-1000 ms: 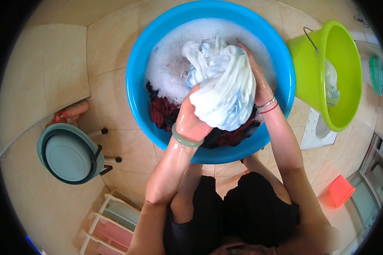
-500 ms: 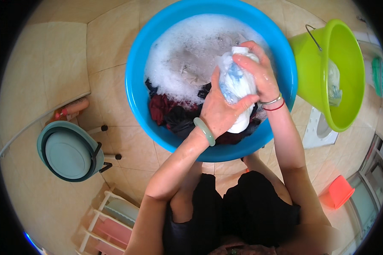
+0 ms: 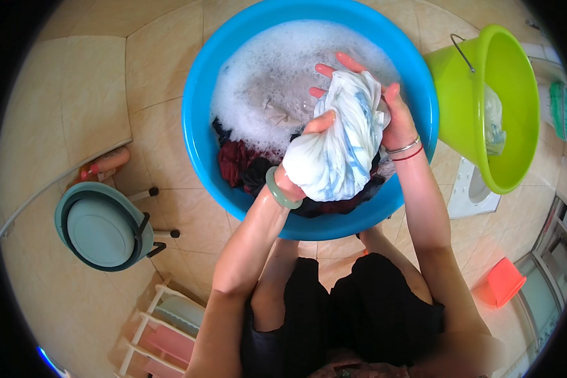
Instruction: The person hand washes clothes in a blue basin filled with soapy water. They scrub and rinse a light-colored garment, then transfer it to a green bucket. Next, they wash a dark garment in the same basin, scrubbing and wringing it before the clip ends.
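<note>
A wet, bunched white cloth with blue streaks (image 3: 343, 148) is held between my two hands above a big blue basin (image 3: 198, 170); its exact kind is not clear. My left hand (image 3: 290, 183) is mostly covered by the cloth, its thumb pressed on the upper left side. On the other side, my right hand (image 3: 400, 120) holds the cloth from behind, thumb up, with outstretched fingertips showing beyond its far left edge. Below, white suds (image 3: 258, 69) float over a greyish cloth (image 3: 280, 113). Dark red (image 3: 236, 160) and black clothes (image 3: 258, 173) lie along the basin's near side.
Touching the basin on the right is a lime-green bucket (image 3: 453, 107) with a whitish cloth (image 3: 494, 123) inside. A grey-green folding tub (image 3: 101, 230) stands at left, near a white rack (image 3: 146, 318). An orange-red container (image 3: 505, 282) sits at lower right on the tiled floor (image 3: 164, 120).
The white cloth, squeezed into a compact bundle before, has loosened and spread toward my left wrist. My left hand has slipped underneath it, and my right fingers have opened out behind it.
</note>
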Tool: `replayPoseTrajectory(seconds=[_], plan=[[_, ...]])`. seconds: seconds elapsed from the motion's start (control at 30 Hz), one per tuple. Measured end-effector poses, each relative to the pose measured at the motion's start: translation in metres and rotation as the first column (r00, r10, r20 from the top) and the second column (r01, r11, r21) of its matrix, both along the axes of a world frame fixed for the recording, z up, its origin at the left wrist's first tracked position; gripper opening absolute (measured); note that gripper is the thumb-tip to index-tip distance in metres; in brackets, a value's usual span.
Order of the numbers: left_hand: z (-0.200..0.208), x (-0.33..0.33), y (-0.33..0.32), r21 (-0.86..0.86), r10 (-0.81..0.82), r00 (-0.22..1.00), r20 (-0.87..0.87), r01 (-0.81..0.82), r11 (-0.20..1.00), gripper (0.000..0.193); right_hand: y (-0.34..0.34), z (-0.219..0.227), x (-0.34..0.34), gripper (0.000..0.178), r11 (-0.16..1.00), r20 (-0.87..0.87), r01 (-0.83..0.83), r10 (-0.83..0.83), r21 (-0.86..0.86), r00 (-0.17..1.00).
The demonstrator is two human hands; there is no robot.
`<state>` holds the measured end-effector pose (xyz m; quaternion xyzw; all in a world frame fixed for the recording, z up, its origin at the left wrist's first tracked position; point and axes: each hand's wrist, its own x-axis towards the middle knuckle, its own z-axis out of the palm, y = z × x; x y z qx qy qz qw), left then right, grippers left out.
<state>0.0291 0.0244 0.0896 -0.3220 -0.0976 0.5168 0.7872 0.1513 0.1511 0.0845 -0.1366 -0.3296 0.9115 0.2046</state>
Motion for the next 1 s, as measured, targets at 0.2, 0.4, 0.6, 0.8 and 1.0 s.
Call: replayPoseTrajectory(seconds=[0.2, 0.4, 0.6, 0.8, 1.0], plan=[[-0.005, 0.0, -0.011, -0.066, -0.075, 0.489, -0.869, 0.036, 0.997, 0.045, 0.001, 0.029, -0.004, 0.026, 0.822, 0.315, 0.044, -0.266, 0.567, 0.911], [0.006, -0.024, -0.021, -0.048, -0.077, 0.539, -0.839, 0.068, 0.997, 0.065, -0.011, 0.061, -0.002, 0.035, 0.564, 0.093, 0.291, -0.554, 0.773, 0.828], [0.029, -0.018, -0.011, -0.039, 0.02, 0.658, -0.752, -0.076, 0.996, 0.076, -0.011, 0.06, -0.002, 0.033, 0.376, -0.182, 0.362, -0.435, 0.853, 0.882], [0.044, -0.007, 0.001, -0.056, 0.02, 0.146, -0.989, -0.5, 0.864, 0.023, -0.031, 0.05, -0.012, 0.034, 0.819, 0.037, 0.423, -0.473, 0.388, 0.88], [0.069, 0.007, 0.009, 0.316, -0.006, -0.616, -0.788, -0.412, 0.855, 0.047, -0.042, 0.04, -0.013, 0.031, 0.831, 0.216, 0.483, -0.436, -0.276, 0.874]])
